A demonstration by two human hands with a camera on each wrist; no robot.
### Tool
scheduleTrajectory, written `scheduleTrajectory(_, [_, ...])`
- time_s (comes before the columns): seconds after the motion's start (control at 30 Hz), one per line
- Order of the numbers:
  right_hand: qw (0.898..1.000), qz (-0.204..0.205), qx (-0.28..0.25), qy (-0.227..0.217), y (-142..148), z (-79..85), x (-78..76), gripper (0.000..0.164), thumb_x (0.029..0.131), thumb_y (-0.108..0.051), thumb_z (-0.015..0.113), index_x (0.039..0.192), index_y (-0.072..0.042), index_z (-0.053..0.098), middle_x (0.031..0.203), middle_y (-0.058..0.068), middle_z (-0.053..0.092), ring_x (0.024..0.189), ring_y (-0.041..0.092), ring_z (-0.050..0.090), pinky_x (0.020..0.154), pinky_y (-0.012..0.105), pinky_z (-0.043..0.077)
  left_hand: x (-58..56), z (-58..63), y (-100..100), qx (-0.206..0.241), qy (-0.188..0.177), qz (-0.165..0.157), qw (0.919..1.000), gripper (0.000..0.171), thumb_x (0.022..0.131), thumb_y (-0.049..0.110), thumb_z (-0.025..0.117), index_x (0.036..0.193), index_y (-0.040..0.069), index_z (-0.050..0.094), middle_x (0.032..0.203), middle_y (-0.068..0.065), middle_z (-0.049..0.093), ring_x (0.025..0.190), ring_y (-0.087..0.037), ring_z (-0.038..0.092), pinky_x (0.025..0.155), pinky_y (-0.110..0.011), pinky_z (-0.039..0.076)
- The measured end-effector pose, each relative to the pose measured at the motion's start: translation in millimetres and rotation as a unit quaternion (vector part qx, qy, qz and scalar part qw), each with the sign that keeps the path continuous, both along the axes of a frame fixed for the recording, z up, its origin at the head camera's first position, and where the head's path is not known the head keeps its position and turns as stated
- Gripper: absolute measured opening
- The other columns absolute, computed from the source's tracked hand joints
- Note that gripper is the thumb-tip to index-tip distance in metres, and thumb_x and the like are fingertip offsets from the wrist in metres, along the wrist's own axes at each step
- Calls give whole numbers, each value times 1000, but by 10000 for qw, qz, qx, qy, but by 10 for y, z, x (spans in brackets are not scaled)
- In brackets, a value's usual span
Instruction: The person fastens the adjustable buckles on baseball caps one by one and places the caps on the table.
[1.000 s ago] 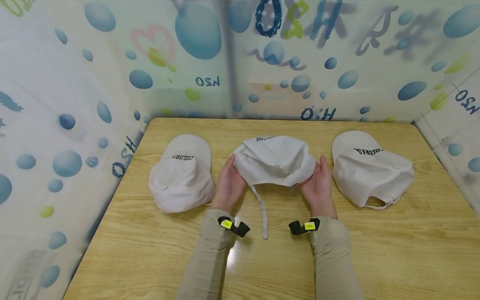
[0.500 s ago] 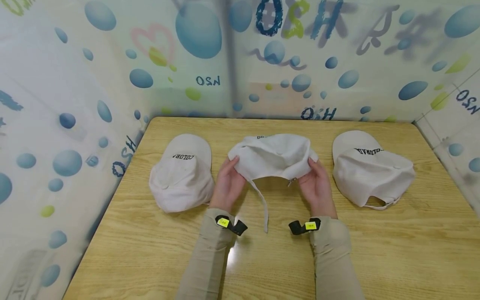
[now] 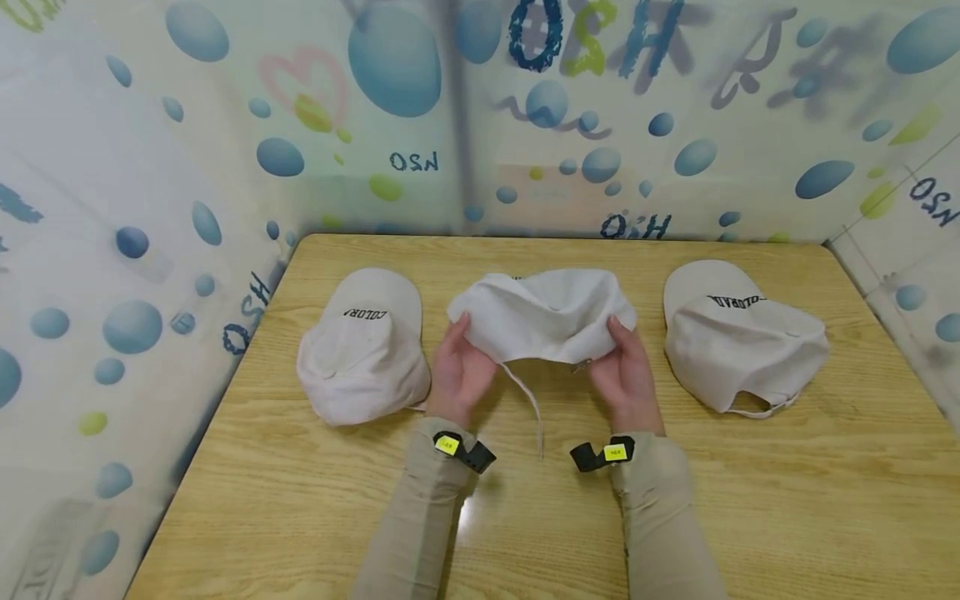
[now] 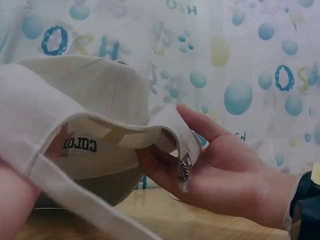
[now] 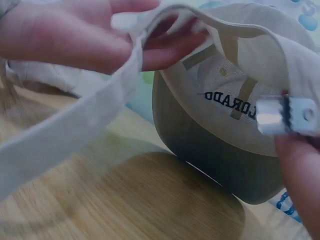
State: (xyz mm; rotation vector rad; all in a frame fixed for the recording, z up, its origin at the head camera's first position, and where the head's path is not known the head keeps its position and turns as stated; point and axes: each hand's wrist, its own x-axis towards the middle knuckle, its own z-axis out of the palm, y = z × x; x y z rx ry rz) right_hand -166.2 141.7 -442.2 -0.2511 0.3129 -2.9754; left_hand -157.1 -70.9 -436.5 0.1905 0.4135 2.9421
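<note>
A white baseball cap (image 3: 547, 321) is held between both hands, its back opening facing me. My left hand (image 3: 461, 375) grips the cap's left back edge, thumb on the outside and fingers beneath. The right back edge is in the grip of my right hand (image 3: 626, 379), thumb over the cloth. From the left side a loose strap (image 3: 531, 396) hangs down, undone. A metal clasp (image 5: 272, 115) sits at the opposite edge, by the right hand. Lettering (image 5: 225, 102) shows through the back opening in the right wrist view.
Two more white caps rest on the wooden table (image 3: 555, 533): one cap (image 3: 363, 350) at the left, the other (image 3: 742, 342) at the right, its back strap fastened. Printed curtain-like walls (image 3: 547, 183) border the table's back and sides.
The held cap has tipped so its front lettering is almost out of sight. Its left edge has shifted left, and the right hand has come slightly inward. The strap's end has swung a little right.
</note>
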Motion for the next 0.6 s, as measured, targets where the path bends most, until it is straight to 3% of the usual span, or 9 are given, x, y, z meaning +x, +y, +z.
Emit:
scheduleTrajectory(0.13, [9980, -178, 581, -152, -11, 19, 9, 26, 92, 0, 43, 116, -8, 47, 117, 6, 47, 110, 19, 44, 98, 32, 31, 35, 21, 9, -316, -220, -154, 9991, 20, 93, 17, 45, 113, 15, 49, 114, 0, 51, 109, -17, 46, 98, -34, 30])
scheduleTrajectory(0.23, [9974, -146, 696, -145, -18, 26, 6, 27, 93, 0, 41, 118, -8, 47, 120, 6, 46, 113, 19, 43, 99, 33, 29, 43, 40, 3, -160, -114, -259, 9995, 22, 94, 18, 43, 115, 14, 47, 115, -1, 50, 110, -17, 45, 98, -33, 29])
scheduleTrajectory(0.43, [9990, 95, 437, 88, -22, 3, -5, 28, 95, -1, 33, 121, -7, 44, 124, 8, 44, 118, 21, 38, 100, 37, 29, 39, 64, -30, 353, 305, -333, 9984, 30, 93, 19, 41, 122, 10, 42, 122, -5, 45, 117, -19, 39, 103, -34, 24])
scheduleTrajectory(0.6, [9995, 240, 176, 71, -23, 10, 7, 33, 96, -3, 34, 128, -8, 38, 127, 9, 40, 121, 23, 35, 101, 37, 28, 50, 71, -47, 598, 416, -303, 9969, 33, 93, 21, 41, 124, 10, 40, 124, -5, 44, 119, -19, 37, 103, -34, 23])
